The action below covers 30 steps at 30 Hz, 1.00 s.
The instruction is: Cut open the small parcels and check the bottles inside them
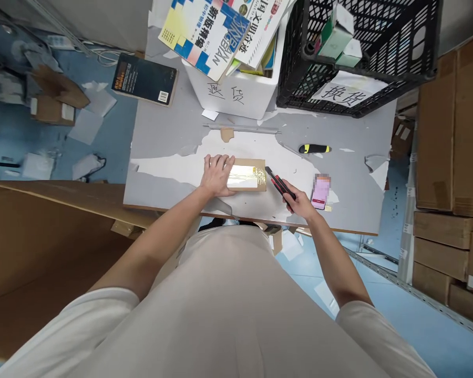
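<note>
Left hand [217,176] lay with fingers spread over the left end of a taped box [242,177] on the table [163,139], right hand [298,201] gripped a knife [276,182], tip beside the box.

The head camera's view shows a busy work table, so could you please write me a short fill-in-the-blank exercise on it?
1. The box cutter is held in the ____ hand.
2. The other hand rests at the picture-____ end of the cardboard package.
3. The tool lying beyond the phone is black and ____.
4. The plastic crate at the far side of the table is coloured ____.

Missing words: right; left; yellow; black.
</note>
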Each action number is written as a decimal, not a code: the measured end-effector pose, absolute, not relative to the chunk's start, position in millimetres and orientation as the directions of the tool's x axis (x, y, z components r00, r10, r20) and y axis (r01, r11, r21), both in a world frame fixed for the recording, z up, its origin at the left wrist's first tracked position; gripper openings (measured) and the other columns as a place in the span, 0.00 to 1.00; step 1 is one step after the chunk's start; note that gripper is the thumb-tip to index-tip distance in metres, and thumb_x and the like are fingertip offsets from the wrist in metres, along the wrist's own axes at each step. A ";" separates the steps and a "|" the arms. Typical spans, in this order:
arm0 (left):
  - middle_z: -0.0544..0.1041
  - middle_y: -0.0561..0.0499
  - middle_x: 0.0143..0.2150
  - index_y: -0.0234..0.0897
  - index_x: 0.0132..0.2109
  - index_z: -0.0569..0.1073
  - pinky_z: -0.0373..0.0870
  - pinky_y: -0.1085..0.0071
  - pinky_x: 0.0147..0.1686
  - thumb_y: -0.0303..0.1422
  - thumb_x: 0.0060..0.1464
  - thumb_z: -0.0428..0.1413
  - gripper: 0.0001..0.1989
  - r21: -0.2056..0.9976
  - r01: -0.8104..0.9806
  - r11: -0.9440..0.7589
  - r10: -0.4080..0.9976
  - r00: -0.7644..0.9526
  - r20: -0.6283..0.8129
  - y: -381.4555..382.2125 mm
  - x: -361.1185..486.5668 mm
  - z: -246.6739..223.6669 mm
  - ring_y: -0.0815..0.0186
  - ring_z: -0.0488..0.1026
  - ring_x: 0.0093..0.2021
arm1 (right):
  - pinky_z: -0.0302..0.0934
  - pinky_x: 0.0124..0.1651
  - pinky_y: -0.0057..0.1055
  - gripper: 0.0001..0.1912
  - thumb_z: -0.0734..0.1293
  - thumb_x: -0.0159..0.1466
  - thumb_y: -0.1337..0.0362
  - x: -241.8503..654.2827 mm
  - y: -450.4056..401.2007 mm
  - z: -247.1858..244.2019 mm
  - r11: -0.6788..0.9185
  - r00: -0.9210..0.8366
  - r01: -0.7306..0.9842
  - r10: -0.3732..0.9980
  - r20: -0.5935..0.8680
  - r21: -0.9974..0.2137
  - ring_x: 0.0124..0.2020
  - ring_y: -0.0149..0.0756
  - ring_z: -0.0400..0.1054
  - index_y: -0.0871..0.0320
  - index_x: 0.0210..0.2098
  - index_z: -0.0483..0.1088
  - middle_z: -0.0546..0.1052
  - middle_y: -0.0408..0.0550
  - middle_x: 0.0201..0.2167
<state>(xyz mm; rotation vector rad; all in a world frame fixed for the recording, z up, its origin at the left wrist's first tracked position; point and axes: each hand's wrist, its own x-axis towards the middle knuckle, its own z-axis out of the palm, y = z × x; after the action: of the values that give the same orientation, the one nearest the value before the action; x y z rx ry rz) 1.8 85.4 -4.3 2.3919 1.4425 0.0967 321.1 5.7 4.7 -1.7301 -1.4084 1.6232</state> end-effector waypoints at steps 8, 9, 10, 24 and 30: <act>0.58 0.32 0.61 0.31 0.67 0.50 0.34 0.42 0.62 0.47 0.34 0.63 0.56 0.344 0.859 -0.379 0.888 0.442 -0.128 83.2 4.7 -2.7 0.38 0.53 0.60 | 0.58 0.17 0.25 0.33 0.62 0.64 0.55 330.9 2.6 20.8 -0.352 -0.235 0.506 0.822 -0.519 -0.788 0.14 0.24 0.56 0.50 0.67 0.54 0.69 0.39 0.23; 0.59 0.33 0.61 0.31 0.67 0.50 0.34 0.42 0.62 0.47 0.34 0.63 0.56 0.347 0.860 -0.374 0.890 0.439 -0.128 83.1 4.8 -2.4 0.38 0.53 0.60 | 0.58 0.18 0.25 0.33 0.63 0.63 0.55 330.3 1.0 23.5 -0.343 -0.232 0.513 0.827 -0.512 -0.787 0.15 0.24 0.56 0.50 0.66 0.55 0.69 0.40 0.23; 0.59 0.33 0.61 0.31 0.67 0.50 0.34 0.42 0.62 0.47 0.34 0.63 0.56 0.348 0.861 -0.372 0.890 0.437 -0.128 83.1 4.9 -2.2 0.38 0.53 0.60 | 0.59 0.19 0.25 0.32 0.63 0.63 0.56 329.8 -1.0 26.2 -0.334 -0.226 0.519 0.834 -0.504 -0.787 0.15 0.25 0.57 0.50 0.66 0.56 0.70 0.40 0.23; 0.59 0.30 0.62 0.28 0.67 0.50 0.35 0.44 0.63 0.51 0.33 0.61 0.58 0.296 0.856 -0.425 0.877 0.470 -0.098 82.6 3.7 -7.1 0.39 0.53 0.61 | 0.60 0.20 0.26 0.30 0.59 0.65 0.56 334.1 -42.0 27.4 -0.410 -0.226 0.507 0.786 -0.576 -0.758 0.15 0.25 0.58 0.47 0.66 0.55 0.71 0.40 0.25; 0.56 0.27 0.65 0.26 0.68 0.50 0.33 0.43 0.63 0.57 0.33 0.61 0.61 0.298 0.843 -0.448 0.863 0.495 -0.099 86.3 0.9 -6.5 0.38 0.50 0.64 | 0.59 0.15 0.27 0.37 0.62 0.62 0.47 349.9 -45.9 24.0 -0.483 -0.019 0.388 0.847 -0.531 -0.785 0.15 0.26 0.60 0.51 0.68 0.50 0.74 0.42 0.29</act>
<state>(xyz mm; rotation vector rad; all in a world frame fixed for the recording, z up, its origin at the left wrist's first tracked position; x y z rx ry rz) 0.9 86.3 -6.5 2.4351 1.4362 0.0956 349.9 -45.9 24.0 -1.8558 -1.2853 1.5109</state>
